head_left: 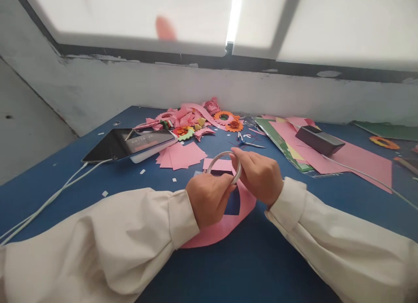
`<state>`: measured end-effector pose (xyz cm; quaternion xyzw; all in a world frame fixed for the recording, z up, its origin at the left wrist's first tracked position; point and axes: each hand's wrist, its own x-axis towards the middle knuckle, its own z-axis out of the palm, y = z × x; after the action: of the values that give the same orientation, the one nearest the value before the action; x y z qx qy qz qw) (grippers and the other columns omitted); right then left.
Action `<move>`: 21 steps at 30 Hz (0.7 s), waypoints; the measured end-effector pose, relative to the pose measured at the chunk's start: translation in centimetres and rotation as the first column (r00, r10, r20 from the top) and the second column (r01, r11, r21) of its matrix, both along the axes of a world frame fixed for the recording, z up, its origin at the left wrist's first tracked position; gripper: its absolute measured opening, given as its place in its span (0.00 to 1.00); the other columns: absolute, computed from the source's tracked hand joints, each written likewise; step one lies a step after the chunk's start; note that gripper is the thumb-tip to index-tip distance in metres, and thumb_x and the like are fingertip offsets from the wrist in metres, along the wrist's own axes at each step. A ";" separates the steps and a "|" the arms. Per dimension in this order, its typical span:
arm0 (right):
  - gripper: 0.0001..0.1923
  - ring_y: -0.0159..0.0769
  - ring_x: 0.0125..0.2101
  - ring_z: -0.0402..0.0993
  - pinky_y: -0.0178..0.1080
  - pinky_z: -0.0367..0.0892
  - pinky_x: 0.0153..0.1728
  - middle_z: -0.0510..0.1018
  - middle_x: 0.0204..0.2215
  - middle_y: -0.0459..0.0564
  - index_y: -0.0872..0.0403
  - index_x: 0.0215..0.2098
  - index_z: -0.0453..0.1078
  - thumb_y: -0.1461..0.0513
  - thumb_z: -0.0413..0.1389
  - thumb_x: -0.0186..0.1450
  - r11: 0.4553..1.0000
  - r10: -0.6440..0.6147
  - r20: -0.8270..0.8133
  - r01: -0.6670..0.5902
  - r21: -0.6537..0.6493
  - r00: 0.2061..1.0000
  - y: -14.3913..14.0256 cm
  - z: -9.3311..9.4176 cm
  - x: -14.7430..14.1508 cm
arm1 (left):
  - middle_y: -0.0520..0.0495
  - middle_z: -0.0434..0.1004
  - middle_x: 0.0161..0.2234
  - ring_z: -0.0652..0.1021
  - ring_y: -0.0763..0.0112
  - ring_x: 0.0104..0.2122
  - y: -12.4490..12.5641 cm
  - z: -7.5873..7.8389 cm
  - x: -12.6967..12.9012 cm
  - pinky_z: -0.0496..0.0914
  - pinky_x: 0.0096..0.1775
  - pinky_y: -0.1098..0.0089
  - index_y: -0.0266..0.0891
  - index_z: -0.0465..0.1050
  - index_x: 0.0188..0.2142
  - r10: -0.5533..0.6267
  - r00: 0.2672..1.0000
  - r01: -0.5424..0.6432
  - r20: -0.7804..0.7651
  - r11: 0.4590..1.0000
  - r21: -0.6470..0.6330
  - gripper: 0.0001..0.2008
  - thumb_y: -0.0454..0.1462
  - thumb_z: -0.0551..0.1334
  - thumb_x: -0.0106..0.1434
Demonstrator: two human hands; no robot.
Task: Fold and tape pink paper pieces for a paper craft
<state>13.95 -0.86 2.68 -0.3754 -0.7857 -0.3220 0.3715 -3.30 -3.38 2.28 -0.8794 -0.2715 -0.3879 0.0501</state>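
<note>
Bare blue table [248,268] nearside; paper scraps [192,120], phone [130,144] beyond.

Both arms are covered by long, loose sleeves of cream-coloured cloth. The left sleeve [98,237] is wide and baggy, with soft folds along its length and a broad turned cuff at the wrist. The right sleeve [342,233] is the same cloth and cut, creased near its cuff. The left hand [209,203] and right hand [257,174] are bare, without gloves.
</note>
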 end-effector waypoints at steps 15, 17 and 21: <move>0.13 0.32 0.30 0.75 0.35 0.66 0.33 0.80 0.31 0.50 0.60 0.48 0.65 0.67 0.52 0.66 0.971 0.225 0.109 -0.231 0.053 0.968 -0.4 -2.5 0.6 | 0.52 0.70 0.21 0.71 0.71 0.19 1.7 -1.6 -0.8 0.57 0.22 0.69 0.37 0.65 0.38 0.043 0.996 -0.049 -0.075 0.996 -0.080 0.10 0.36 0.48 0.69; 0.12 0.30 0.30 0.75 0.33 0.67 0.33 0.80 0.31 0.48 0.57 0.48 0.66 0.65 0.52 0.66 0.968 0.247 0.064 -0.249 0.025 0.967 0.0 -2.8 0.7 | 0.54 0.69 0.21 0.70 0.73 0.19 1.9 -1.5 -0.8 0.58 0.22 0.71 0.38 0.64 0.37 0.022 0.998 -0.030 -0.059 0.990 -0.134 0.08 0.37 0.49 0.69; 0.13 0.28 0.25 0.74 0.31 0.67 0.29 0.79 0.28 0.45 0.56 0.48 0.66 0.63 0.54 0.65 0.983 0.177 -0.093 -0.181 -0.039 0.980 0.6 -3.3 0.5 | 0.56 0.65 0.20 0.68 0.77 0.18 2.1 -1.2 -0.9 0.59 0.22 0.75 0.39 0.63 0.34 -0.013 1.000 0.011 -0.008 0.976 -0.219 0.07 0.35 0.49 0.68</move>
<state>14.47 -0.24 -0.60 -0.3257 -0.8064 -0.2516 0.4246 -4.17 -1.32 1.11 -0.8831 -0.3070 -0.3516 -0.0479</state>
